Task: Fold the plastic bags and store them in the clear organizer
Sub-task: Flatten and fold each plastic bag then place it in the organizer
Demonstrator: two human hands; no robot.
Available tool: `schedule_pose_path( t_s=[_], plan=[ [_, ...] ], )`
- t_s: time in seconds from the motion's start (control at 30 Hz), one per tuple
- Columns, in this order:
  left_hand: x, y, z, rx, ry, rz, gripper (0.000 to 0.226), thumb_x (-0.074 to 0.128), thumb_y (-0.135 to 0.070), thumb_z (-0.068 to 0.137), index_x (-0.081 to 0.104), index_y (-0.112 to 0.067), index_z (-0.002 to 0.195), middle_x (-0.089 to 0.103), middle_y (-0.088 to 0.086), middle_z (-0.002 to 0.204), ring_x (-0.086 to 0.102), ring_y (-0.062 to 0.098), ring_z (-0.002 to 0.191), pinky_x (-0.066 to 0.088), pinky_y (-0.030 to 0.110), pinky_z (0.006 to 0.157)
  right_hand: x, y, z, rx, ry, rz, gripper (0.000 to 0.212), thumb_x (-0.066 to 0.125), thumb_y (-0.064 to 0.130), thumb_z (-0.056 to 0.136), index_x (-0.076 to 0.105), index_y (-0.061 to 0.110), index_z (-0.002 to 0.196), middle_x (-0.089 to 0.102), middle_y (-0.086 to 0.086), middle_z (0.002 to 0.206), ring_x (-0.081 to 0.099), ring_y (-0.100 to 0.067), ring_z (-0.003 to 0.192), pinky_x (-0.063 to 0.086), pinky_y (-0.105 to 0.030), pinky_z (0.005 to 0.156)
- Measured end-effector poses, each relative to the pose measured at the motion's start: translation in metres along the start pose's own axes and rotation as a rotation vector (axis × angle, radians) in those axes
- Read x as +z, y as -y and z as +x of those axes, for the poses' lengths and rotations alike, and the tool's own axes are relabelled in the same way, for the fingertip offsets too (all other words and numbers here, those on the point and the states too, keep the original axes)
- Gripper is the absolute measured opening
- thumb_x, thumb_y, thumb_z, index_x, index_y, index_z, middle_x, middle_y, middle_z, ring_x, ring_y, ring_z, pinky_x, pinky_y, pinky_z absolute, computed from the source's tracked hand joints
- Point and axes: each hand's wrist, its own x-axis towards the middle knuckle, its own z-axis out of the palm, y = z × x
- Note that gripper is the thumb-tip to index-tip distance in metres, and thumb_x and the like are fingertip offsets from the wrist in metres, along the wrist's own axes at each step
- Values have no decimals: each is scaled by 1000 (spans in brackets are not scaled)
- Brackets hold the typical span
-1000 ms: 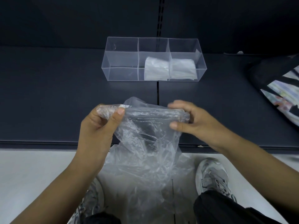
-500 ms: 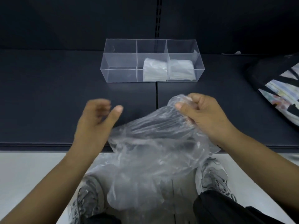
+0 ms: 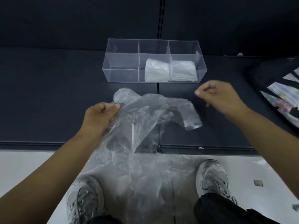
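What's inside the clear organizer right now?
The clear organizer holds a middle folded bag and a right folded bag, one per compartment; the left compartment shows nothing. Layers within each bundle are hidden by its folds.

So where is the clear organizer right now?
In the head view, the clear organizer sits upper centre on the dark shelf, just beyond the plastic bag gripped by the left hand.

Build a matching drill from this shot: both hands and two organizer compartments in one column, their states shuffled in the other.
1. left hand
2. right hand
3. left compartment
4. middle compartment

A. holds a folded bag
B. curled, holding nothing
C. grips the loose plastic bag
D. holds no bag

Pairs: 1-C, 2-B, 3-D, 4-A.
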Motion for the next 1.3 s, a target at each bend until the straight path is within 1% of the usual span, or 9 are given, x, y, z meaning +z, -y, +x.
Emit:
schedule_pose_path(
  t_s=[0.1, 0.2, 0.3, 0.43, 0.57, 0.73, 0.9, 1.1, 1.3],
  plan=[
    [-3, 12, 3, -23, -19, -39, 24, 69, -33, 87, 67, -9, 86, 65, 2, 69, 58, 14, 59, 49, 17, 44, 6, -7, -5, 38, -12, 125, 27, 61, 39, 90, 67, 13, 87, 57, 3, 57, 50, -5, 48, 46, -25, 59],
    [-3, 18, 6, -6, -30, -59, 19, 71, -33, 85, 65, -15, 79, 63, -8, 58, 57, 4, 50, 47, 18, 46, 17, -8, -15, 43, 222, 114, 33, 64, 57, 75, 67, 31, 97, 66, 5, 92, 60, -5, 78, 48, -21, 77],
    [-3, 21, 11, 4, -46, -83, 21, 72, -37, 83, 67, -16, 84, 68, -1, 71, 62, 10, 60, 51, 22, 54, 31, -12, -22, 8, 357, -31, 29, 77, 44, 71, 66, 39, 97, 53, 5, 106, 56, -4, 90, 43, -13, 81],
    [-3, 20, 17, -8, -62, -115, 31, 70, -46, 83, 66, -17, 73, 59, -5, 56, 53, 7, 48, 47, 17, 46, 32, -14, -22, 4, 345, 102, 11, 76, 34, 73, 72, 25, 80, 57, 2, 103, 56, -4, 90, 41, -13, 86],
    [-8, 15, 21, -98, -27, -279, 26, 69, -42, 84, 67, -19, 73, 67, -7, 58, 60, 6, 47, 48, 16, 44, -3, -20, -14, 76, 474, 311, 48, 68, 54, 76, 72, 7, 86, 66, -2, 94, 59, -11, 91, 44, -24, 88],
    [-7, 16, 29, -90, -8, -385, 23, 67, -27, 89, 62, -17, 68, 64, -5, 54, 61, 7, 48, 50, 16, 49, -23, -24, 1, 218, 271, 412, 17, 73, 33, 75, 63, 19, 70, 62, 3, 60, 56, -7, 56, 45, -17, 54],
    [-2, 21, 32, -28, 12, -243, 18, 63, -22, 92, 64, -14, 76, 67, -4, 57, 63, 8, 52, 51, 20, 55, -18, -30, 23, 215, -74, 255, 23, 72, 7, 82, 63, 13, 102, 65, -1, 70, 56, 2, 48, 42, -10, 48],
    [-4, -5, 46, -242, 237, -99, 50, 60, -61, 82, 69, -15, 100, 71, -2, 90, 70, 15, 76, 57, 29, 59, -8, -27, 33, 98, -8, 202, 25, 72, 3, 81, 65, 15, 102, 66, -4, 79, 58, 5, 56, 44, -7, 56],
    [6, -16, 71, -231, 72, -309, 26, 68, -24, 89, 63, -9, 109, 65, 1, 75, 62, 7, 52, 55, 19, 49, -10, -29, 40, 99, -27, 256, 22, 74, 4, 79, 66, 21, 90, 68, 1, 75, 58, 2, 56, 44, -10, 54]
  ],
)
